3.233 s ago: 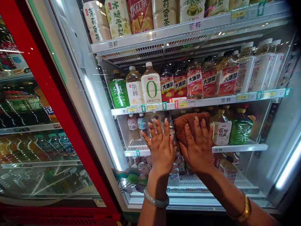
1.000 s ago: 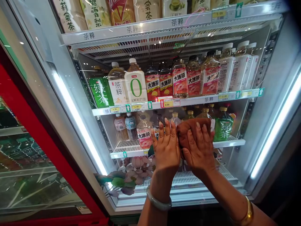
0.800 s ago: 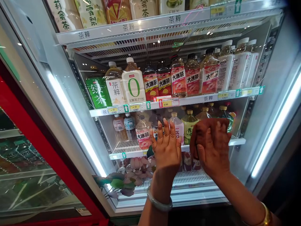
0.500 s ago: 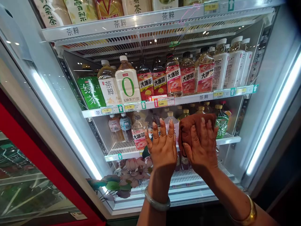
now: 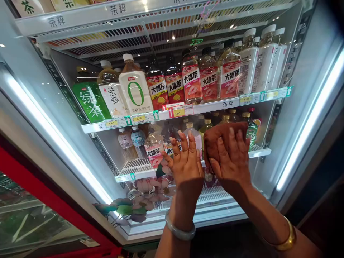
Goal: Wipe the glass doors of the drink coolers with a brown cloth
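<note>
Head | brown cloth (image 5: 211, 142) under right hand (image 5: 234, 166), fingers flat over it | left hand (image 5: 187, 167) empty, fingers fanned, beside

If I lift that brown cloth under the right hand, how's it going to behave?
The brown cloth would probably droop, since soft folds show along its edges. It's likely light, being fabric hardly larger than the right hand. Its uneven, creased outline suggests it wouldn't roll.

Head cam, close up, looks fwd & down over L hand (image 5: 186, 166) & R hand (image 5: 235, 165) at fridge shelves (image 5: 209, 106), slight tilt.
</note>
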Motion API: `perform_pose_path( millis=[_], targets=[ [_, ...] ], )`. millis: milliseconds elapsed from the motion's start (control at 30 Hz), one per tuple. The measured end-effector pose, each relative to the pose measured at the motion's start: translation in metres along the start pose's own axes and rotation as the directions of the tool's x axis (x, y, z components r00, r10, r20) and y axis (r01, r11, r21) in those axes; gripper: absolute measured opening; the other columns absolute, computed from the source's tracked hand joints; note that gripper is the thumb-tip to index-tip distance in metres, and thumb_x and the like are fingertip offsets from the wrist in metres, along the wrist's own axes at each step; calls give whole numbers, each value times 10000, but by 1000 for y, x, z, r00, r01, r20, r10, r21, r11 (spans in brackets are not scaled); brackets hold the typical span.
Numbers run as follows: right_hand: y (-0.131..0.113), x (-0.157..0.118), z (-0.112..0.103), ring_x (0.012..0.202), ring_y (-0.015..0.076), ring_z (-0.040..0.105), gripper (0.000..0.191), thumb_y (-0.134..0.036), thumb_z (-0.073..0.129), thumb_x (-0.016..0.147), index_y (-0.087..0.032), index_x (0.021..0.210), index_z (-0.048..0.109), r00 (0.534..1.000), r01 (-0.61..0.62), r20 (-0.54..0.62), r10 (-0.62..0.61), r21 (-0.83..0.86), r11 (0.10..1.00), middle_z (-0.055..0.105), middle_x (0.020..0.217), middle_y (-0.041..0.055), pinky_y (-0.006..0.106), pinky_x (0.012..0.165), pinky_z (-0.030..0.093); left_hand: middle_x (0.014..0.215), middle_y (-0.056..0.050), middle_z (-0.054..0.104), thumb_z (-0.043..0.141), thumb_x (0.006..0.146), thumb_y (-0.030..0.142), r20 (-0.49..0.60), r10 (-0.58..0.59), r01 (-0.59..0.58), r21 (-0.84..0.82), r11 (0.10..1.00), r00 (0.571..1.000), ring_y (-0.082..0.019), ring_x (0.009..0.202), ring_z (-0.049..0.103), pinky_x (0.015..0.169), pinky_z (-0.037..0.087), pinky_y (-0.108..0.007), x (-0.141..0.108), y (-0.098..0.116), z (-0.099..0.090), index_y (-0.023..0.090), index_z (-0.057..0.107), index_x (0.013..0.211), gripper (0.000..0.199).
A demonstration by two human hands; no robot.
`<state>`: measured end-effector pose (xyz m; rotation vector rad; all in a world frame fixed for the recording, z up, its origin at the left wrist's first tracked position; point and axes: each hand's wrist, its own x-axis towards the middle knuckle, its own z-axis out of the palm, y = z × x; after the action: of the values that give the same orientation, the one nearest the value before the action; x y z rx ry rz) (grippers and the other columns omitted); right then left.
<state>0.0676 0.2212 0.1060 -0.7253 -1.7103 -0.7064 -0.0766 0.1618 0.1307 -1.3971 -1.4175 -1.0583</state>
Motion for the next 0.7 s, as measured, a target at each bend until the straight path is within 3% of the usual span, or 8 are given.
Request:
perform_pose_path(
  millis=[67, 133, 233, 333, 467, 567, 700],
  targets=[
    [8, -16, 1, 1648, 315, 98, 830, -340, 572, 992, -221, 1689, 136, 998, 63, -28, -63, -9, 998, 63, 1779, 86, 663, 1310, 136, 1722, -26, 171, 481, 1020, 161, 13, 23, -23, -16, 1000, 1000, -204, 1627, -64, 1281, -223, -542, -4, 5, 2, 242, 98, 1681, 768],
    [24, -29, -1, 1643, 326, 129, 813, -325, 562, 991, -227, 1688, 153, 998, 51, -46, -52, -19, 999, 101, 1775, 100, 668, 1302, 171, 1716, -38, 232, 478, 1018, 158, 34, 34, -33, -45, 998, 999, -213, 1628, -45, 1278, -222, -545, -8, 12, 6, 239, 127, 1682, 755],
    [46, -27, -8, 1640, 377, 94, 809, -325, 521, 1005, -234, 1695, 107, 995, -96, -22, 95, -16, 995, 50, 1778, 125, 723, 1271, 185, 1718, -54, 239, 481, 1020, 176, 44, 7, -5, -50, 999, 999, -217, 1629, -40, 1284, -204, -537, -12, 22, 12, 227, 119, 1683, 758],
    [47, -9, -12, 1641, 399, 5, 847, -332, 518, 1008, -205, 1696, 41, 985, -174, 20, 174, -16, 985, -65, 1773, 135, 757, 1256, 159, 1724, -58, 201, 477, 1025, 180, 19, -22, 22, -23, 999, 1000, -206, 1627, -56, 1268, -234, -529, -12, 29, 16, 220, 101, 1684, 760],
    [30, -7, -9, 1650, 351, 8, 882, -336, 564, 990, -217, 1694, 46, 999, -41, 21, 41, 3, 999, -57, 1775, 97, 724, 1277, 152, 1722, -51, 183, 484, 1014, 184, 49, 56, -55, -29, 998, 997, -199, 1623, -64, 1276, -222, -502, -10, 33, 15, 209, 96, 1685, 775],
    [39, -26, -11, 1653, 302, 68, 854, -337, 567, 995, -245, 1693, 84, 999, 31, 16, -31, 13, 999, 29, 1779, 72, 681, 1301, 137, 1713, -61, 225, 493, 990, 171, 92, 82, -78, -46, 996, 992, -216, 1622, -36, 1292, -175, -520, -12, 33, 13, 212, 81, 1684, 808],
    [69, -29, -20, 1650, 342, 50, 844, -336, 557, 1003, -252, 1694, 80, 994, -87, 65, 86, 12, 996, 18, 1780, 94, 711, 1285, 146, 1706, -77, 233, 516, 988, 165, 103, 77, -75, -23, 997, 992, -224, 1620, -10, 1297, -151, -523, -15, 31, 14, 225, 72, 1684, 827]
  ],
)
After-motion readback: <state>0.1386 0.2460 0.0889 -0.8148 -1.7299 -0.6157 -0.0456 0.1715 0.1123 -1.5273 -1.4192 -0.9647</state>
